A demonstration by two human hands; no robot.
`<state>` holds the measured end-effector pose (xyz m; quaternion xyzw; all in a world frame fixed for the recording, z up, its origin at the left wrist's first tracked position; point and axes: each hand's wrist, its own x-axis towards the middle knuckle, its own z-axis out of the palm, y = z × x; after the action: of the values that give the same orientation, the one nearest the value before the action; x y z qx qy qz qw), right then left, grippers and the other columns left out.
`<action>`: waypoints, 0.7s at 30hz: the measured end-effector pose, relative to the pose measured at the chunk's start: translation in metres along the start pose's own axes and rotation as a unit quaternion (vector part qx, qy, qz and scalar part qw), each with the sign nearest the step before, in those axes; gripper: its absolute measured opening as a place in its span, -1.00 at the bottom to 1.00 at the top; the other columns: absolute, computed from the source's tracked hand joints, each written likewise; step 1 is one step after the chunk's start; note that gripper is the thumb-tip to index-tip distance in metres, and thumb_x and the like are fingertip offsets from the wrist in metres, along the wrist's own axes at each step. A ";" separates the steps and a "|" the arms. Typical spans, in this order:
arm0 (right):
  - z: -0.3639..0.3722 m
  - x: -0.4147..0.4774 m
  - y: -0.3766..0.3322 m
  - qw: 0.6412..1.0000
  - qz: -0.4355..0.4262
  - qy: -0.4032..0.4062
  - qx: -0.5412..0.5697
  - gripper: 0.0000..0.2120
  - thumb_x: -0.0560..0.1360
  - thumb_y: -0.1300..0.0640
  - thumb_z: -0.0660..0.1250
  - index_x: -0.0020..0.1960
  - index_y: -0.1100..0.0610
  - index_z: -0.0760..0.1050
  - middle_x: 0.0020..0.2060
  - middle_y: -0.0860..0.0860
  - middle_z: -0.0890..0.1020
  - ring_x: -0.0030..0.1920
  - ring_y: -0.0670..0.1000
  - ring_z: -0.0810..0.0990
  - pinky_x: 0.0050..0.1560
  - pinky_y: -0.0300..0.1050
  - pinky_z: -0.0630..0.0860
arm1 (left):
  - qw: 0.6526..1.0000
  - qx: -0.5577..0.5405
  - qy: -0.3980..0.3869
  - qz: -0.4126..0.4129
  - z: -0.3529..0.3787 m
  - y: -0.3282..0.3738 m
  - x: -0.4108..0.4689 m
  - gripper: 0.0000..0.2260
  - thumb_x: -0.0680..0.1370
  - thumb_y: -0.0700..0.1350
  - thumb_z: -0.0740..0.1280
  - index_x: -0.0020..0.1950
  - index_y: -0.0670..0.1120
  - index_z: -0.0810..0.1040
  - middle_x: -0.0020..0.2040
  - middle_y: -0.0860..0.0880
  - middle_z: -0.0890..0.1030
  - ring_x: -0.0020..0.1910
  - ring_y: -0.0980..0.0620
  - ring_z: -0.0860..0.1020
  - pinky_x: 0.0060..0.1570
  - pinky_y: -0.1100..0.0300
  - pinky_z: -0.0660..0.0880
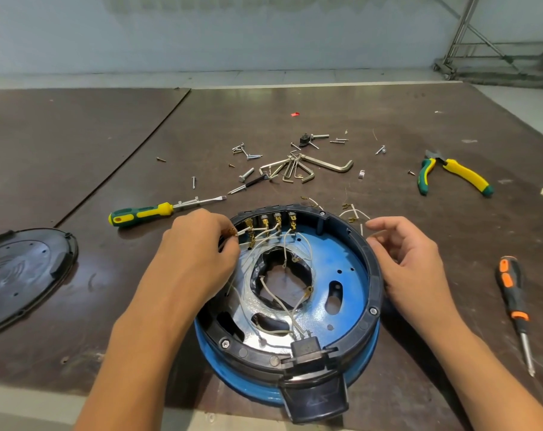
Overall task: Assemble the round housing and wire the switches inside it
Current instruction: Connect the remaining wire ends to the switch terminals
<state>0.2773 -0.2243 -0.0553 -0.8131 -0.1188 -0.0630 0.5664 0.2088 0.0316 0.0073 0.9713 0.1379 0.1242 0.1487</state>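
Note:
The round housing (pixel 341 253), blue inside with a black rim, lies open on the table in front of me. Several switches (pixel 271 220) with brass terminals sit along its far wall, and white wires (pixel 290 309) loop over its central hole. My left hand (pixel 195 244) reaches over the left rim and pinches a white wire with a brass terminal (pixel 233 233) beside the leftmost switch. My right hand (pixel 410 259) hovers by the right rim, fingers loosely curled, holding nothing. A black cover (pixel 18 272) lies at the far left.
A green-yellow screwdriver (pixel 146 213) lies behind my left hand. Hex keys (pixel 307 168) and loose screws (pixel 247 152) are scattered mid-table. Pliers (pixel 450 174) lie at the right, an orange-black screwdriver (pixel 514 306) nearer. Spare wires (pixel 354 214) lie behind the housing.

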 end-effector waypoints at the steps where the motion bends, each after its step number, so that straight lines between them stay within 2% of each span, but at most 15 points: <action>1: 0.000 0.000 0.000 1.000 0.000 -0.001 -0.001 -0.81 0.57 0.23 0.36 0.12 -0.01 0.54 -0.15 0.02 0.67 -0.11 0.09 0.65 -0.06 0.20 0.63 | 1.000 -0.004 -0.001 0.007 0.001 -0.001 0.000 -0.88 0.55 -0.06 0.33 -0.08 0.02 0.67 -0.14 0.03 0.63 -0.13 -0.01 0.53 -0.08 0.09 0.49; 3: 0.000 0.000 0.000 1.000 -0.001 -0.002 -0.002 -0.81 0.58 0.23 0.36 0.13 0.00 0.54 -0.14 0.02 0.67 -0.10 0.09 0.65 -0.06 0.20 0.63 | 0.999 -0.027 0.006 0.016 0.001 -0.002 0.001 -0.86 0.55 -0.08 0.34 -0.05 0.00 0.70 -0.01 0.02 0.66 0.00 -0.03 0.56 0.05 0.06 0.52; 5: 0.000 0.000 0.000 1.000 -0.002 0.000 -0.003 -0.82 0.58 0.23 0.36 0.12 0.00 0.54 -0.14 0.02 0.66 -0.10 0.08 0.65 -0.05 0.19 0.63 | 0.998 -0.058 0.030 0.020 0.001 -0.001 0.001 -0.87 0.54 -0.09 0.37 -0.01 0.01 0.72 0.09 0.03 0.65 0.10 0.02 0.55 0.09 0.15 0.45; 9: 0.000 0.000 0.000 1.000 -0.003 0.002 -0.011 -0.81 0.58 0.21 0.35 0.14 -0.01 0.53 -0.14 0.00 0.66 -0.10 0.04 0.64 -0.06 0.16 0.63 | 0.993 -0.101 0.051 0.028 0.000 0.000 0.001 -0.90 0.54 -0.06 0.41 -0.05 0.02 0.74 0.15 0.03 0.63 0.02 0.13 0.51 0.05 0.21 0.36; 12: 0.000 0.000 0.001 1.000 -0.003 0.001 -0.015 -0.81 0.58 0.21 0.34 0.15 -0.01 0.53 -0.13 -0.02 0.66 -0.09 0.02 0.64 -0.06 0.12 0.64 | 0.992 -0.116 0.021 0.045 -0.003 0.000 0.000 -0.90 0.54 -0.04 0.41 -0.04 0.03 0.74 0.16 0.07 0.62 0.03 0.17 0.50 0.07 0.20 0.39; 17: 0.000 0.000 0.000 1.000 -0.005 0.002 -0.017 -0.81 0.58 0.21 0.35 0.14 -0.03 0.52 -0.14 -0.02 0.65 -0.11 -0.01 0.63 -0.08 0.05 0.65 | 0.986 -0.084 -0.125 0.073 -0.019 -0.006 -0.006 -0.90 0.51 0.06 0.43 -0.13 0.11 0.73 0.35 0.20 0.47 0.24 0.17 0.47 0.20 0.08 0.44; 21: 0.000 -0.001 0.000 1.000 -0.007 0.003 -0.017 -0.81 0.58 0.20 0.34 0.14 -0.04 0.52 -0.15 -0.03 0.65 -0.11 0.00 0.63 -0.08 0.06 0.64 | 0.985 -0.143 -0.084 0.052 -0.030 -0.008 -0.006 -0.85 0.50 0.06 0.41 -0.21 0.07 0.72 0.24 0.17 0.56 0.15 0.14 0.55 0.20 0.00 0.50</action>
<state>0.2767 -0.2242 -0.0551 -0.8213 -0.1218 -0.0718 0.5528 0.1925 0.0447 0.0310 0.9530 0.0554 0.0684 0.2901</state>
